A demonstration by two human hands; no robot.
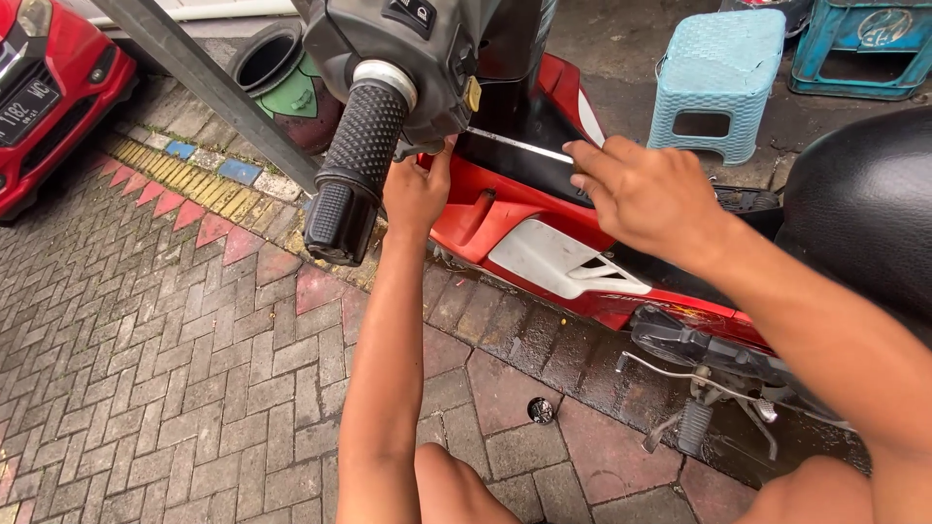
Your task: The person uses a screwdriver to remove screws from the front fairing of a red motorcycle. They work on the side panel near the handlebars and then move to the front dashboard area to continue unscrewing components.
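A red, white and black motorbike (529,218) stands on the brick paving right in front of me. Its black rubber handlebar grip (351,165) juts toward me at the upper middle. My left hand (416,192) reaches up under the grey switch housing (408,49), fingers closed around a small part there that I cannot make out. My right hand (636,194) pinches one end of a thin silver rod (519,145), likely a screwdriver shaft, which points left toward the housing. My bare knees show at the bottom edge.
A light blue plastic stool (716,78) and a blue crate (859,44) stand behind the bike. A red car (49,97) is parked at the far left. A grey metal pole (209,82) slants past a black bin (267,58). The black seat (859,204) fills the right.
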